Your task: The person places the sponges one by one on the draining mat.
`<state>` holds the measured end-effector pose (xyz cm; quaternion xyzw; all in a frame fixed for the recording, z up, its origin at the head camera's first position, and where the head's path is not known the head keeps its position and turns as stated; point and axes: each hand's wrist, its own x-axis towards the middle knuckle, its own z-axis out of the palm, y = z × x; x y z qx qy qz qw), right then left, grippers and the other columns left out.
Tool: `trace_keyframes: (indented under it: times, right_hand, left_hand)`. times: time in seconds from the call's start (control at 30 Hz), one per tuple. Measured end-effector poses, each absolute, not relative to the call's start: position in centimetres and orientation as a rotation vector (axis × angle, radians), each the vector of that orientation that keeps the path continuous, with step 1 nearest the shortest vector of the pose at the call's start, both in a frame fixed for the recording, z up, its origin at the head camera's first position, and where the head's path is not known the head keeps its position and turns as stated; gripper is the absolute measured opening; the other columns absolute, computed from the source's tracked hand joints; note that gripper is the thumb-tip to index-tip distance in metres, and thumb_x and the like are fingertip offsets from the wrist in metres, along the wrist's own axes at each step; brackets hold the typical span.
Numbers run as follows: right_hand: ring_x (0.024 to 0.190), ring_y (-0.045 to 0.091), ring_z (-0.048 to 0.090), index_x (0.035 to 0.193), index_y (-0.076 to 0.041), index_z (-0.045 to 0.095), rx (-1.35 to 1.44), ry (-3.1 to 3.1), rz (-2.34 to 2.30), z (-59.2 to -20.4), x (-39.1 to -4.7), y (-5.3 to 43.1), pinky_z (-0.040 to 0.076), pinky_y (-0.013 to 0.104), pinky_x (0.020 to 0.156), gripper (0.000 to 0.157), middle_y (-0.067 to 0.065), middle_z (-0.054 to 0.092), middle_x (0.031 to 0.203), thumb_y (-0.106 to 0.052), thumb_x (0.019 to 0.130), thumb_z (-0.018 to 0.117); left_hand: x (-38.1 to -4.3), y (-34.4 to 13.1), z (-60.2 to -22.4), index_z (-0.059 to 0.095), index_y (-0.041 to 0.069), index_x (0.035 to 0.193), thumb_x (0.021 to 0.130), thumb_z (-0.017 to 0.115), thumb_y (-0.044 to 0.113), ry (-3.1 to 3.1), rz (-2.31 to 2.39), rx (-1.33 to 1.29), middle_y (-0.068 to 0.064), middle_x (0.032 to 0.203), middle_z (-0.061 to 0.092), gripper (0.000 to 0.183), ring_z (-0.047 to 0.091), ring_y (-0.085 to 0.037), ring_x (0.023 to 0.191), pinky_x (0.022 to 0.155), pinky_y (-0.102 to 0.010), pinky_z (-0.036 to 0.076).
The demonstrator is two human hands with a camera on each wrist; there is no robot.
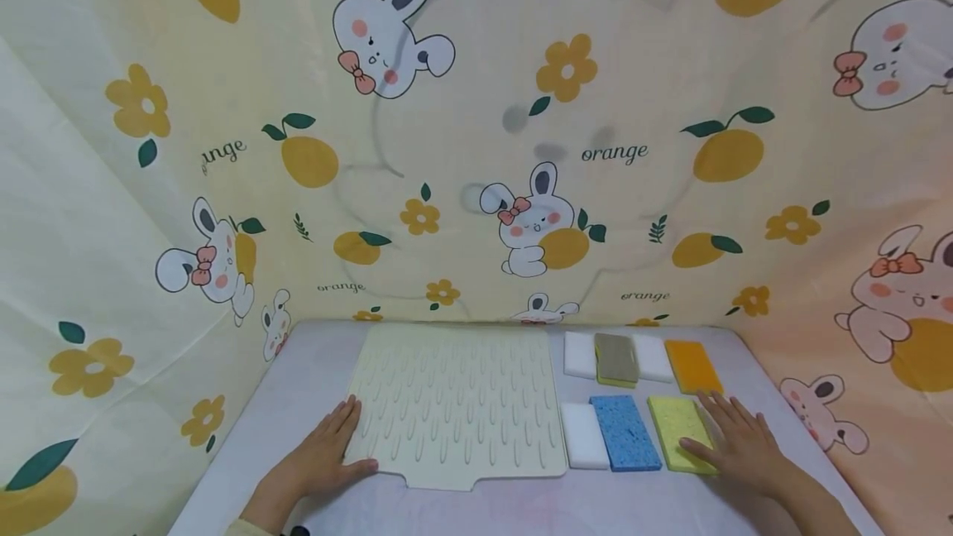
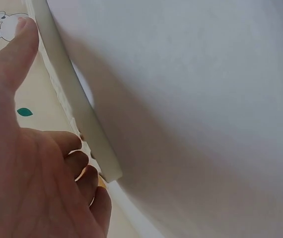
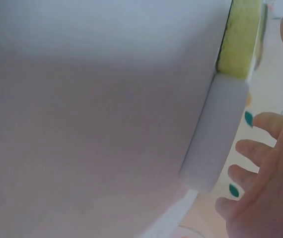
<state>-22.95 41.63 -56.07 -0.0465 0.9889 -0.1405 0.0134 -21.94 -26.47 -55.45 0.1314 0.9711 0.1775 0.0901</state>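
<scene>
A cream board with raised ridges [image 1: 457,404] and a front tab lies flat on the table. My left hand [image 1: 323,449] rests at its left edge, fingers straight and thumb near the front left corner. In the left wrist view the board's edge [image 2: 84,106] runs beside the thumb and fingers. On the right, my right hand [image 1: 744,441] is spread out, its thumb overlapping a yellow sponge [image 1: 673,433] in the head view. Left of that sponge lie a blue sponge [image 1: 627,434] and a white sponge [image 1: 584,437]. Neither hand grips anything.
Behind the front sponges is a back row: a white sponge [image 1: 579,354], a grey-topped yellow sponge [image 1: 616,360], another white sponge [image 1: 654,359] and an orange sponge [image 1: 693,366]. Printed cloth walls [image 1: 462,122] enclose the white table [image 1: 521,511] at the back and sides.
</scene>
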Motion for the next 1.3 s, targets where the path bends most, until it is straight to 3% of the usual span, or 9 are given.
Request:
trace_keyframes:
  times: [0.27,0.5,0.97,1.3]
  right_hand:
    - [0.143,0.075,0.015,0.160,0.015,0.028,-0.101,2.957,-0.524,-56.7,-23.4,43.2,0.009,0.090,0.112,0.108,0.048,0.018,0.160,-0.066,0.099,0.064]
    - [0.142,0.074,0.019,0.162,0.016,0.019,-0.106,2.895,-0.569,-56.9,-23.3,43.6,0.026,0.089,0.108,0.110,0.049,0.013,0.161,-0.065,0.101,0.063]
    - [0.146,0.071,0.013,0.162,0.018,0.018,-0.179,2.895,-0.559,-56.2,-22.3,44.2,0.018,0.085,0.114,0.120,0.046,0.008,0.164,-0.061,0.092,0.077]
    - [0.146,0.071,0.011,0.165,0.010,0.017,-0.100,2.831,-0.585,-55.6,-21.7,44.2,0.018,0.087,0.111,0.128,0.043,0.006,0.166,-0.057,0.082,0.088]
  left_hand:
    - [-21.8,-26.4,-55.8,0.025,-0.006,0.167,0.092,0.073,0.069,2.869,0.519,0.357,-0.026,0.176,0.019,0.117,0.019,-0.045,0.163,0.131,-0.061,0.021]
    - [-21.7,-26.3,-56.0,0.025,-0.008,0.166,0.092,0.073,0.068,2.870,0.515,0.360,-0.027,0.175,0.020,0.117,0.020,-0.045,0.162,0.131,-0.060,0.022]
    - [-22.0,-26.0,-55.9,0.025,-0.010,0.165,0.094,0.071,0.068,2.873,0.503,0.352,-0.029,0.174,0.021,0.115,0.021,-0.045,0.162,0.131,-0.060,0.022]
    - [-22.1,-25.7,-55.6,0.026,-0.011,0.165,0.093,0.071,0.068,2.855,0.497,0.337,-0.029,0.174,0.022,0.116,0.022,-0.045,0.162,0.131,-0.060,0.023]
